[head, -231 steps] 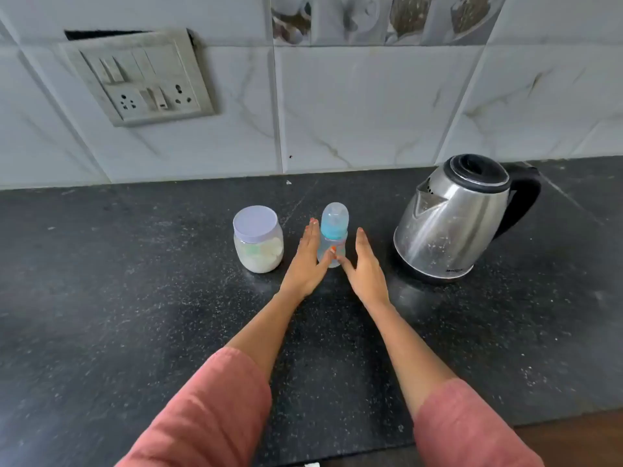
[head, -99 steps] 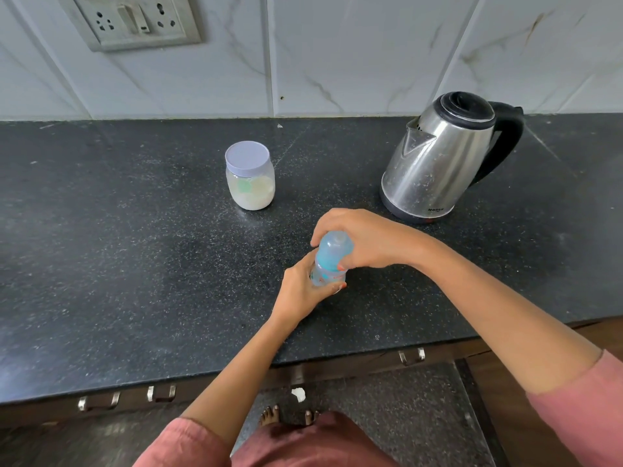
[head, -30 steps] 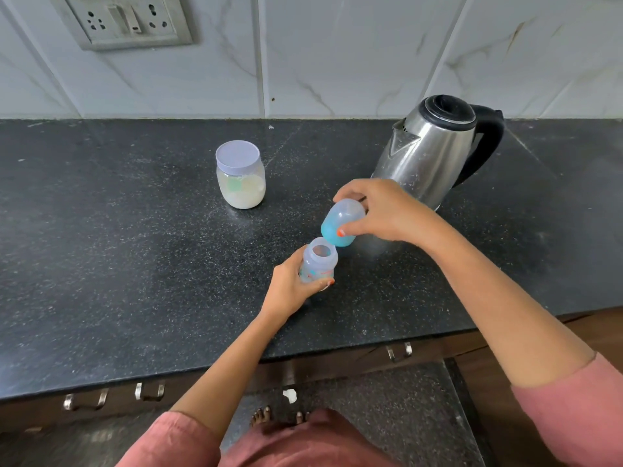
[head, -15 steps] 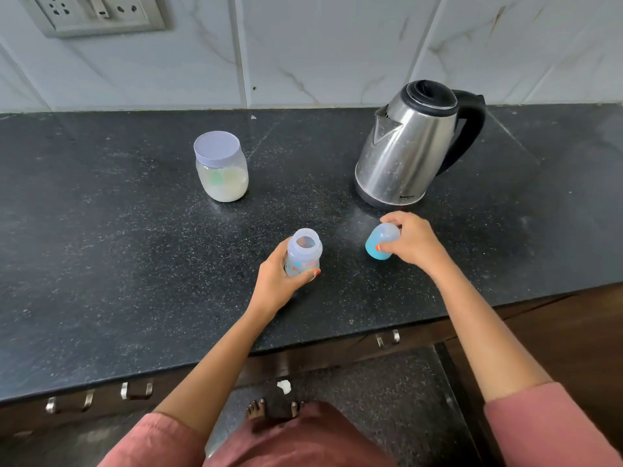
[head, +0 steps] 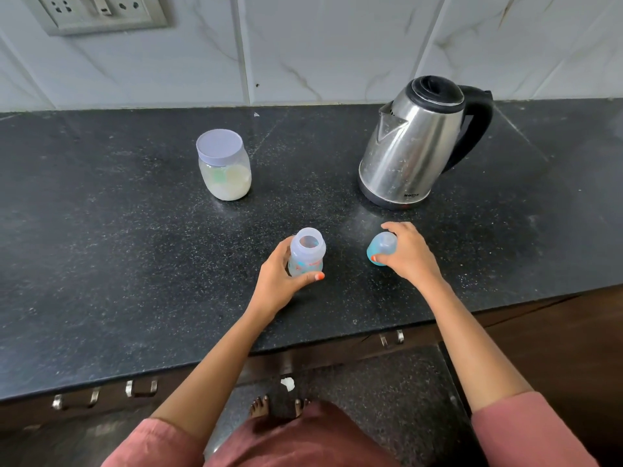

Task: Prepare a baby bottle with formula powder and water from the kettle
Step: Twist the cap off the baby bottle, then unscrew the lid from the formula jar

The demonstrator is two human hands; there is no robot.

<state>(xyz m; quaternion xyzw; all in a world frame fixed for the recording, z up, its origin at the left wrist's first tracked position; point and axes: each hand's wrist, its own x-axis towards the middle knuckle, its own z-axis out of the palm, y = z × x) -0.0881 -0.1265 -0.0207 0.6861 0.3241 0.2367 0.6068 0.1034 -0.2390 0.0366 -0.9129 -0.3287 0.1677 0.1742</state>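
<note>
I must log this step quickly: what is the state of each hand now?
Left hand: closed, grips the open baby bottle.
Right hand: closed, holds the blue bottle cap on the counter.

The kettle [head: 414, 146] bears a brand mark [head: 411, 195], unreadable.

White marble-look wall tiles [head: 337, 45] rise behind a black speckled granite countertop [head: 101, 247]. A grey switch-and-socket plate [head: 101, 11] sits on the wall at upper left. Under the countertop's front edge, dark brown cabinet fronts [head: 354, 352] carry metal handles [head: 399, 336]. The floor [head: 387, 399] is dark speckled stone.
</note>
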